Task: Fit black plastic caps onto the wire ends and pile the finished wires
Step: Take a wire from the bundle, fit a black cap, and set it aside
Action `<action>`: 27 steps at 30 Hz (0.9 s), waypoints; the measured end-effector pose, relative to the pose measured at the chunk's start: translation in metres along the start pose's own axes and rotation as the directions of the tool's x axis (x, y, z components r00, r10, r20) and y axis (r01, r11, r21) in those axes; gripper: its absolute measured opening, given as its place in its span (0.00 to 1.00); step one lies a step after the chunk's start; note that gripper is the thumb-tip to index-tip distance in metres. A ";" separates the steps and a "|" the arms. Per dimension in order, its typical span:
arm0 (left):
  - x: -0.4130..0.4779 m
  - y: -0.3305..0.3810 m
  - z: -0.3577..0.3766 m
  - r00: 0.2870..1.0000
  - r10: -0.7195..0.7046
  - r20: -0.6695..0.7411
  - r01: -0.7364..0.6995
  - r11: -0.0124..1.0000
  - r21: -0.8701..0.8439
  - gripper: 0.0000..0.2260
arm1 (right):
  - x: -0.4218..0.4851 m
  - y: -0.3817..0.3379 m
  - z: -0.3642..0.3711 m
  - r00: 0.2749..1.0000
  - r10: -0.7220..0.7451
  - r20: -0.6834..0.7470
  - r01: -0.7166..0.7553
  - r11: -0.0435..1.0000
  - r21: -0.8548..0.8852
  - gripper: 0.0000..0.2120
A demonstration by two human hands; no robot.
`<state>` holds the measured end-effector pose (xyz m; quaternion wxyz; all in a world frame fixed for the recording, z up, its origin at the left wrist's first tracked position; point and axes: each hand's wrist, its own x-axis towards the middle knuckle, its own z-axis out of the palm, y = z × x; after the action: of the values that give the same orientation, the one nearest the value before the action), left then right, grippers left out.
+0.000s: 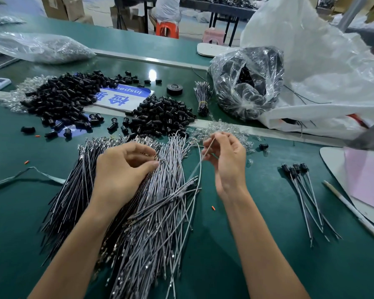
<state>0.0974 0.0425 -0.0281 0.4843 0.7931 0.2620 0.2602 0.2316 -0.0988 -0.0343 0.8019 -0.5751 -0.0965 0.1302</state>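
- Pinching one wire [200, 162] with right hand [227, 162], lifting it clear for capping.
- Pinching pile [151, 201] ends with curled left hand [121, 169], steadying them.
- Keeping finished wires [295, 169] apart, toward right edge.

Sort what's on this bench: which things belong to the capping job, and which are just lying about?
In the job: left hand, pinching at the loose wires; right hand, pinching a gray wire; black caps; finished wires.
Lying about: tape roll; white stick; blue-and-white sign; white sack.
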 end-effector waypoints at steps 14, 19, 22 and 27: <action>0.024 0.053 0.050 0.956 -0.095 0.278 0.258 0.728 -0.636 0.04 | -0.017 -0.021 -0.002 0.958 -0.214 0.192 0.255 0.939 -0.229 0.04; 0.026 0.047 0.076 0.885 -0.156 0.438 0.439 0.594 -0.674 0.07 | -0.004 -0.026 -0.032 0.957 -0.221 0.188 0.285 0.840 -0.461 0.04; 0.025 0.038 0.083 0.835 -0.178 0.521 0.534 0.494 -0.687 0.06 | -0.002 -0.021 -0.041 0.957 -0.204 0.206 0.285 0.790 -0.543 0.03; 0.024 0.032 0.090 0.804 -0.207 0.558 0.590 0.403 -0.700 0.08 | -0.002 -0.013 -0.038 0.955 -0.240 0.177 0.298 0.742 -0.601 0.09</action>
<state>0.1798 -0.0108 -0.0307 0.8969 0.3962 0.1853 0.0661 0.2421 -0.1373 -0.0339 0.5730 -0.7802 -0.2509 -0.0007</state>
